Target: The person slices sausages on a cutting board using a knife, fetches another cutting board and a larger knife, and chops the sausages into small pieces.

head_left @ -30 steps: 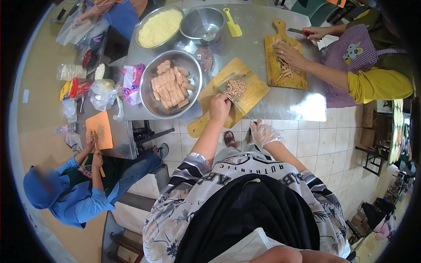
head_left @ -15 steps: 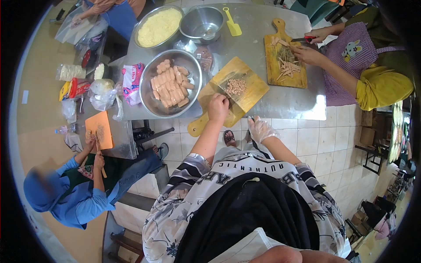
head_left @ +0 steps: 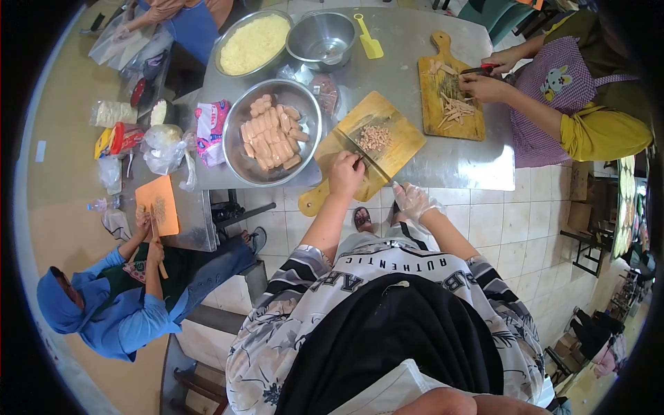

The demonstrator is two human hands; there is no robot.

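Wooden board [head_left: 404,142] over the bench [head_left: 477,166] edge, left hand [head_left: 346,174] gripping a blade [head_left: 377,167] beside chopped meat [head_left: 374,137]; right hand [head_left: 413,201], can't tell its fingers' hold!

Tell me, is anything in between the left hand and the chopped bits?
Yes: the knife runs slantwise over the board, between the left hand and the chopped bits. Nothing else visible is in the way.

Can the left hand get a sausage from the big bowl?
Probably yes: the bowl is open and close to the left hand, and nothing covers the sausages. That hand seems to grip the blade, though, so it may need to let go.
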